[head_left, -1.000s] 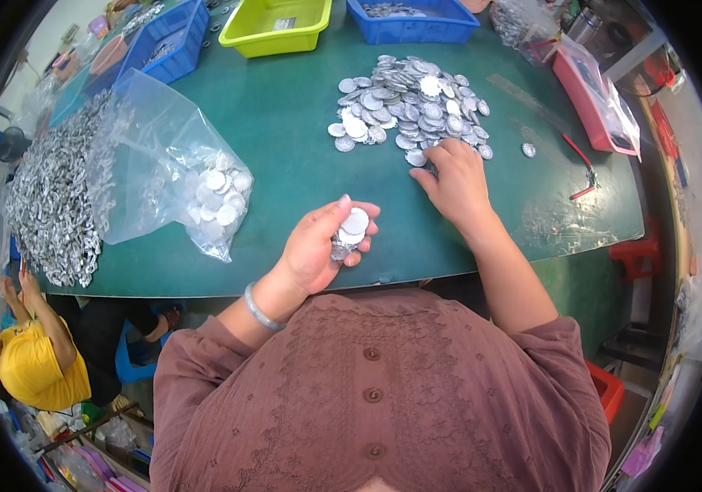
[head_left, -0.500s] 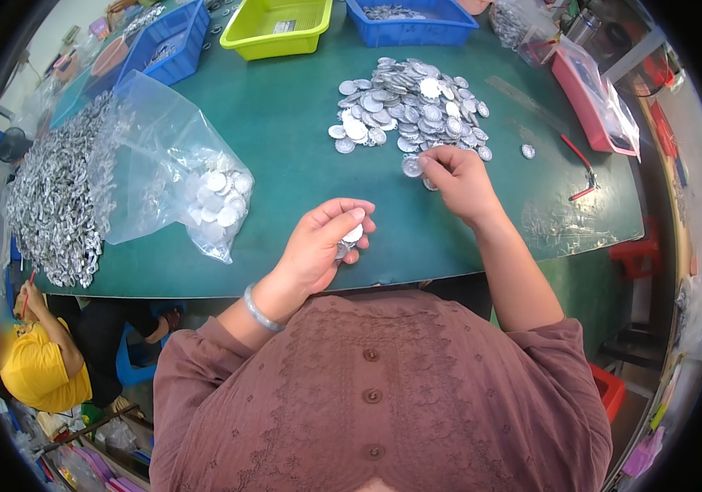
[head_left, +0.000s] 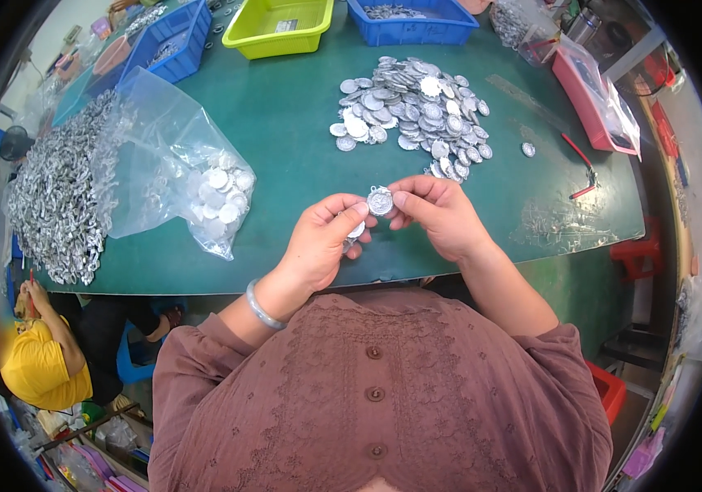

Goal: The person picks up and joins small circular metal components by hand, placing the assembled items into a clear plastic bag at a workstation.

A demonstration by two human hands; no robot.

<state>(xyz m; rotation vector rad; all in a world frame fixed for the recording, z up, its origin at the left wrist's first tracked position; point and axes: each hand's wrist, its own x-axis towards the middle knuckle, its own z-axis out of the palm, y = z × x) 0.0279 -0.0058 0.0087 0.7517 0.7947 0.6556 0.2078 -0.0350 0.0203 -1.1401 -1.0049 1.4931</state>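
Observation:
In front of my chest, my right hand point(head_left: 439, 215) pinches a round silver medallion point(head_left: 380, 202) with a small loop at its top, its patterned face upward. My left hand point(head_left: 328, 241) is closed around a few pale metal discs point(head_left: 356, 231), partly hidden by the fingers, and its thumb tip is at or near the medallion's left edge. Beyond my hands lies a heap of similar silver medallions point(head_left: 425, 111). Left of my left hand is a clear plastic bag point(head_left: 172, 123) with plain pale discs point(head_left: 224, 193) in its near end.
A large pile of silver chain point(head_left: 60, 193) covers the left side. At the back stand a yellow-green tray point(head_left: 273, 45) and blue trays point(head_left: 412, 33). Red-handled pliers point(head_left: 585, 190), a lone medallion point(head_left: 528, 150) and a pink tray point(head_left: 585, 102) are on the right. A person in yellow point(head_left: 43, 369) sits lower left.
My right hand has drawn back from the heap toward my left hand, carrying a medallion. Some medallions at the heap's near edge now show where that hand was. My left hand has barely moved.

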